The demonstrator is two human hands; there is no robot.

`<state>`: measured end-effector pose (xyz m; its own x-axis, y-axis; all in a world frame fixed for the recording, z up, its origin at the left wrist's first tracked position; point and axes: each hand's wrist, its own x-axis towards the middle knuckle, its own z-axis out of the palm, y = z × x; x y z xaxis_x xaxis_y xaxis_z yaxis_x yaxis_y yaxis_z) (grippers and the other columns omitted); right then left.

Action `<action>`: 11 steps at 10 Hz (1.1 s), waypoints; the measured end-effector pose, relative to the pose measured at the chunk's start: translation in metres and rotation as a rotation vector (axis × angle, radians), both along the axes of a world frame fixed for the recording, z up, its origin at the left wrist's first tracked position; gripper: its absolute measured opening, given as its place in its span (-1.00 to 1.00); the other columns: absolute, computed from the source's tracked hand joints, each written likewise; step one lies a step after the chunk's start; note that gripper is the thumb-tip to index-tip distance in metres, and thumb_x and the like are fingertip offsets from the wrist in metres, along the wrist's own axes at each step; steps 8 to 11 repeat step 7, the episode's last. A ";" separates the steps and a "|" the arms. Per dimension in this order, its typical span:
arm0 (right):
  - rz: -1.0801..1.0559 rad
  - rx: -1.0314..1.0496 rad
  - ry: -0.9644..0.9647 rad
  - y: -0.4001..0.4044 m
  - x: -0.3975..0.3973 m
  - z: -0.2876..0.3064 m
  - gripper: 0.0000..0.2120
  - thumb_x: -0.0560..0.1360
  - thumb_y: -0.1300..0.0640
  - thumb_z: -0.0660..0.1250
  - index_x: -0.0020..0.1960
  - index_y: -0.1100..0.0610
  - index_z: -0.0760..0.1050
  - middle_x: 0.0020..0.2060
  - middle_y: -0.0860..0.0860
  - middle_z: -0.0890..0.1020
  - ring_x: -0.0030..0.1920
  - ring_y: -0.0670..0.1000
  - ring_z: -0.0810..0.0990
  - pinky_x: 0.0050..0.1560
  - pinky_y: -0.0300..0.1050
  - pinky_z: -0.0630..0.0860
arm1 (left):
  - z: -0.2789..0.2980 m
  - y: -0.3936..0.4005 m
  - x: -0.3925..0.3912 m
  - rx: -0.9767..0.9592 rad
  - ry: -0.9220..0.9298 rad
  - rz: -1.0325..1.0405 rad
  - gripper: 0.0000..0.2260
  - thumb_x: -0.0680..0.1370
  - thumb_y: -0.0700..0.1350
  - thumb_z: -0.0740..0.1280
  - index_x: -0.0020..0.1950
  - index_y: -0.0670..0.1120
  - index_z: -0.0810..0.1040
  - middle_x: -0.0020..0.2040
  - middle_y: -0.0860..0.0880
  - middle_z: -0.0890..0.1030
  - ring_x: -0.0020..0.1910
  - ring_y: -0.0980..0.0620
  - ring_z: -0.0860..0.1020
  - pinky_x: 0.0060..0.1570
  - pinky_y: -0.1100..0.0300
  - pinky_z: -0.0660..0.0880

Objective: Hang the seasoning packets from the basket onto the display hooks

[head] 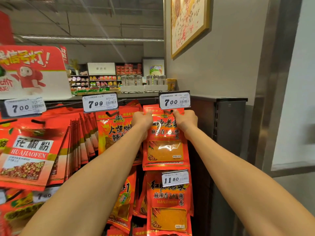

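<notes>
My left hand (142, 120) and right hand (185, 120) pinch one red foil seasoning packet (165, 147) at its top corners, under the black display hook (168, 111).

Red seasoning pkt (165, 138) – upright at top-right hook (167, 111), under 7.00 tag.

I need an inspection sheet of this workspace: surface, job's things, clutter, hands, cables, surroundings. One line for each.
Surface: dark display rack with hooks.
Job's things: red seasoning packet held at top hook under the 7.00 price tag; basket not in view.
Clutter: nothing seen; other hung packets fill the neighbouring hooks.
Hands: left hand and right hand each pinch a top corner of the packet.
Cables: nothing seen.
Surroundings: framed picture on the grey wall, jars on a far shelf.
</notes>
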<state>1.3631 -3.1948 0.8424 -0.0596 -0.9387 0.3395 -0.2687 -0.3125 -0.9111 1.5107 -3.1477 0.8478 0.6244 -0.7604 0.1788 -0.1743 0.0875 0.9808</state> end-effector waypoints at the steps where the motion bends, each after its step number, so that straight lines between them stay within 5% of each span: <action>1: -0.017 0.007 0.023 -0.013 0.008 -0.001 -0.68 0.55 -0.17 0.29 -0.07 0.05 0.65 0.00 0.06 0.71 0.00 0.16 0.66 0.12 0.14 0.60 | 0.001 -0.007 0.002 0.004 -0.022 -0.013 -0.55 0.67 -0.02 0.27 0.52 -0.18 0.36 0.42 -0.18 0.50 0.36 -0.20 0.49 0.37 -0.07 0.44; 2: 0.020 0.048 -0.013 -0.022 0.014 -0.003 -0.68 0.59 -0.15 0.26 -0.09 0.07 0.62 -0.01 0.07 0.71 0.02 0.16 0.65 0.13 0.10 0.58 | -0.005 -0.010 0.007 0.035 0.003 -0.058 -0.59 0.68 -0.07 0.24 0.51 -0.18 0.38 0.42 -0.19 0.50 0.37 -0.21 0.50 0.38 -0.12 0.44; 3: 0.089 0.103 -0.128 -0.029 0.014 -0.007 -0.66 0.60 -0.14 0.30 0.05 0.12 0.65 0.01 0.08 0.72 0.05 0.15 0.67 0.19 0.17 0.58 | -0.013 -0.008 0.016 0.022 -0.027 -0.103 -0.78 0.68 -0.10 0.23 0.20 -0.19 0.56 0.17 -0.17 0.63 0.18 -0.16 0.59 0.34 -0.11 0.48; 4: 0.057 0.084 -0.206 -0.022 0.007 -0.013 -0.74 0.60 -0.04 0.31 -0.06 0.13 0.64 -0.10 0.08 0.72 -0.03 0.14 0.71 0.11 0.23 0.63 | -0.016 0.006 0.018 -0.019 -0.076 -0.116 -0.80 0.67 -0.09 0.27 -0.12 -0.09 0.56 -0.17 -0.06 0.58 -0.12 -0.09 0.55 0.19 -0.09 0.52; 5: -0.058 -0.030 -0.124 -0.007 -0.003 -0.018 -0.84 0.61 0.00 0.29 -0.01 0.03 0.61 -0.05 0.01 0.71 -0.02 0.06 0.68 0.11 0.14 0.63 | -0.013 0.028 0.020 -0.045 -0.123 -0.093 -0.87 0.64 -0.06 0.31 0.08 -0.07 0.62 0.05 -0.14 0.67 0.12 -0.22 0.63 0.25 -0.17 0.55; 6: -0.150 -0.130 -0.012 0.022 -0.013 -0.022 -0.70 0.61 0.02 0.28 0.29 0.10 0.56 0.09 0.03 0.68 0.10 0.04 0.62 0.17 0.01 0.55 | -0.011 0.054 0.026 -0.085 -0.131 -0.087 -0.92 0.63 -0.06 0.32 0.05 0.00 0.59 0.08 -0.08 0.68 0.10 -0.08 0.66 0.17 -0.03 0.60; 7: -0.153 -0.175 -0.055 0.051 -0.025 -0.027 -0.81 0.59 0.03 0.29 0.10 0.04 0.63 -0.04 -0.04 0.69 0.03 0.02 0.65 0.05 -0.02 0.57 | -0.014 0.088 0.038 -0.190 -0.025 -0.140 -0.89 0.65 -0.11 0.30 -0.06 -0.02 0.57 -0.13 -0.03 0.70 -0.22 0.07 0.65 -0.27 0.23 0.58; 11: -0.153 -0.175 -0.055 0.051 -0.025 -0.027 -0.81 0.59 0.03 0.29 0.10 0.04 0.63 -0.04 -0.04 0.69 0.03 0.02 0.65 0.05 -0.02 0.57 | -0.014 0.088 0.038 -0.190 -0.025 -0.140 -0.89 0.65 -0.11 0.30 -0.06 -0.02 0.57 -0.13 -0.03 0.70 -0.22 0.07 0.65 -0.27 0.23 0.58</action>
